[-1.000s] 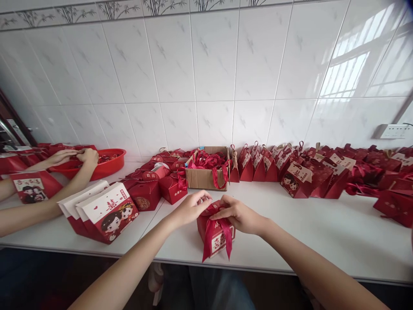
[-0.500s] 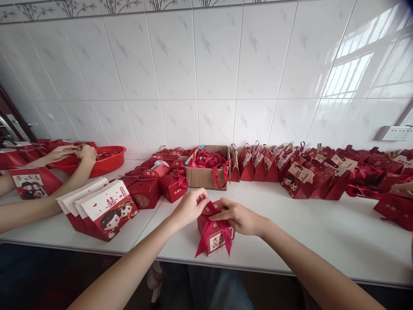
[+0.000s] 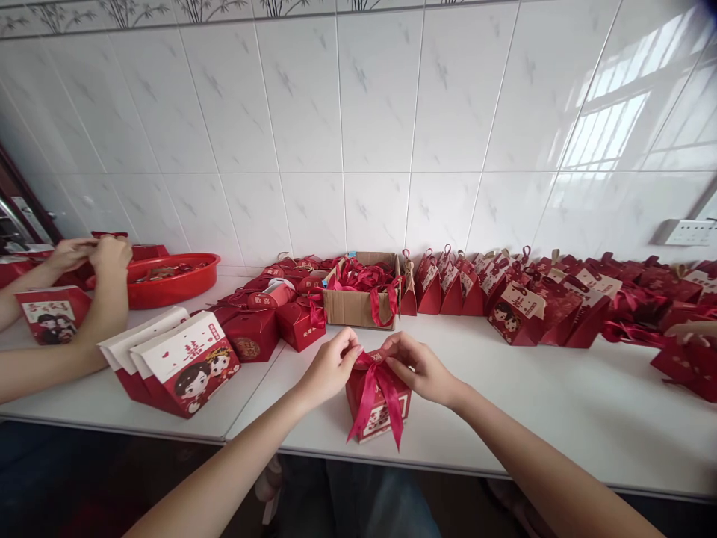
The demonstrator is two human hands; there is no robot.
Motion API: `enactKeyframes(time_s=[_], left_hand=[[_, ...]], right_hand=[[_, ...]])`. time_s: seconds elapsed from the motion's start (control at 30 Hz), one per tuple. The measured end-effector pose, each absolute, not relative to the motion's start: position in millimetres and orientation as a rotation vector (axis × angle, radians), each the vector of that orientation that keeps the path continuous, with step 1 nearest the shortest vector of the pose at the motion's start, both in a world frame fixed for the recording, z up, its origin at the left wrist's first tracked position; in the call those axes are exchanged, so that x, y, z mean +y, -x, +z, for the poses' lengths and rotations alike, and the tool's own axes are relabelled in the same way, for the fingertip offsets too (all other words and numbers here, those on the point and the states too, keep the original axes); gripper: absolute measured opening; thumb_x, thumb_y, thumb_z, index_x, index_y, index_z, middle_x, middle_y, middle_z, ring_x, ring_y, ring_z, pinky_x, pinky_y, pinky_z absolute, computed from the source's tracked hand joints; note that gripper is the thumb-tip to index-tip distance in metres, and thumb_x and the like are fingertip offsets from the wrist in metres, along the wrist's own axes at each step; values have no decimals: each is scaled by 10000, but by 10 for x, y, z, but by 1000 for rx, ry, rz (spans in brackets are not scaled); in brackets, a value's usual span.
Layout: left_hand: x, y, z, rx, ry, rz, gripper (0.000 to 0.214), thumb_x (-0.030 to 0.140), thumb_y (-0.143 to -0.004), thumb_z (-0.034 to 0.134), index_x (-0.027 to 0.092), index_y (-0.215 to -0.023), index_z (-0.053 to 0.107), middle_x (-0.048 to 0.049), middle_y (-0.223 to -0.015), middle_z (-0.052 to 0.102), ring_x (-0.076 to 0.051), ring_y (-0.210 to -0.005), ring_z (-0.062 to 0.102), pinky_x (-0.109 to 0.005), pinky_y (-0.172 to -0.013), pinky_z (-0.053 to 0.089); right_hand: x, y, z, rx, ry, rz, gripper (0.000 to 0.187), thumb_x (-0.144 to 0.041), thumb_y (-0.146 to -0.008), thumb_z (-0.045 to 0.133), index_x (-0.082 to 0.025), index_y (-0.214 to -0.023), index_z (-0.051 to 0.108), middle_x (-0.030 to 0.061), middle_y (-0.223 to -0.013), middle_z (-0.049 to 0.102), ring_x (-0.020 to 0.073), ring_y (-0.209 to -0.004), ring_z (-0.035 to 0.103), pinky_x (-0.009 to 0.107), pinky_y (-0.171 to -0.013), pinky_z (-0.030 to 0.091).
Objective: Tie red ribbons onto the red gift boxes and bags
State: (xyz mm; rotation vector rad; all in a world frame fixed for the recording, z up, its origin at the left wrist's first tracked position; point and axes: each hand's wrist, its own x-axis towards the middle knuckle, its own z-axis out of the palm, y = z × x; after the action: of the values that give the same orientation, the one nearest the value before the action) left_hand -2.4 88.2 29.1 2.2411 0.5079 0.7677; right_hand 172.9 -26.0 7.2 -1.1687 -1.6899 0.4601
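Note:
A small red gift box (image 3: 358, 396) stands near the table's front edge, right before me. On its top sits a dark pink ribbon (image 3: 370, 385), knotted, with two tails hanging down the front over a white printed panel. My left hand (image 3: 330, 366) pinches the ribbon's loop at the left of the knot between thumb and fingertips. On the other side my right hand (image 3: 420, 366) has its fingers closed at the ribbon by the box's top right; its exact grip is partly hidden.
Behind the box a cardboard carton (image 3: 358, 306) holds more ribbons. Red boxes (image 3: 252, 334) stand to its left, bags (image 3: 515, 314) to its right. Printed bags (image 3: 190, 362) stand at left. Beyond them a co-worker's hands (image 3: 106, 254) work beside a red basin (image 3: 168, 291). Another hand (image 3: 694, 332) shows far right.
My right hand has drawn back from across the front of the knot to its right side. Both ribbon tails now hang closer together. The co-worker's hands at left moved left from the basin.

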Motion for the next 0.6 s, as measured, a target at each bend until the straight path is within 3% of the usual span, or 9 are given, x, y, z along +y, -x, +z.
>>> enactKeyframes(time_s=[0.27, 0.43, 0.5, 0.6], left_hand=[[888, 67, 216, 525, -2214, 793, 153, 302, -909, 409, 213, -785, 392, 36, -690, 436, -134, -645, 440, -256, -629, 351], [888, 58, 275, 524, -2146, 715, 57, 258, -889, 403, 216, -916, 432, 24, -751, 543, -136, -661, 515, -252, -635, 405], [864, 29, 330, 499, -2148, 653, 116, 241, -881, 413, 211, -958, 494, 10, -793, 598, -142, -687, 550, -253, -647, 421], [811, -30, 405, 449, -2182, 575, 201, 316, -880, 474, 182, -810, 606, -10, -777, 629, -161, -726, 574, -256, -653, 426]], right_hand=[[-257, -1743, -14, -1586, 1144, 522, 172, -370, -956, 421, -203, -994, 433, 2, -767, 536, 106, -619, 477, 229, -559, 404], [-259, -1738, 25, -1588, 1169, 515, 199, -384, -953, 426, -196, -998, 474, 20, -793, 564, 115, -642, 508, 240, -578, 424], [-265, -1730, 63, -1610, 1180, 501, 203, -371, -950, 430, -188, -994, 506, 35, -813, 590, 126, -674, 532, 256, -617, 445], [-280, -1721, 117, -1643, 1185, 471, 178, -336, -939, 455, -185, -996, 531, 41, -833, 608, 133, -703, 542, 271, -660, 453]])
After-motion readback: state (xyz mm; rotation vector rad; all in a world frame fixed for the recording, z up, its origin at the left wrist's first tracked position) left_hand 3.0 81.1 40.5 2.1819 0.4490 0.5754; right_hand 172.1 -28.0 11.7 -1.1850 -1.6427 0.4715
